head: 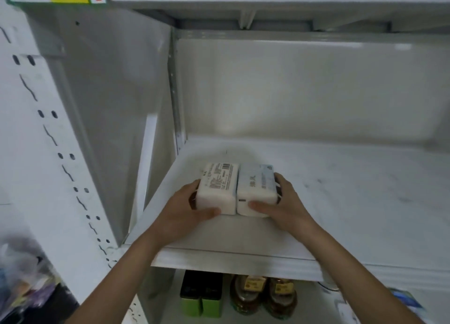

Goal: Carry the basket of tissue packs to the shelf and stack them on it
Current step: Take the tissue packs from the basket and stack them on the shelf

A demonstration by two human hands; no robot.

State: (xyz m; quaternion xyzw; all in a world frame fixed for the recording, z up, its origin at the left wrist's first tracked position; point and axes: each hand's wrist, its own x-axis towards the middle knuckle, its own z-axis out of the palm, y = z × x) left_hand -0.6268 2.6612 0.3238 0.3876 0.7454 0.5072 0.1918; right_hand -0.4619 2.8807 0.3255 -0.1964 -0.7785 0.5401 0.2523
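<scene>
While two white tissue packs sit side by side and touching near the front left of the white shelf (341, 189), the left pack (216, 188) is clasped by the left hand (185, 211) and the right pack (257, 189) by the right hand (285, 202), each grip pinching its pack with fingers on the outer side and thumb on the near face. Below the shelf stand two green-and-black boxes (201, 297) and, just beside them, two amber bottles (263, 297).

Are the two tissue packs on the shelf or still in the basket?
On the shelf: both tissue packs lie side by side, touching.
</scene>
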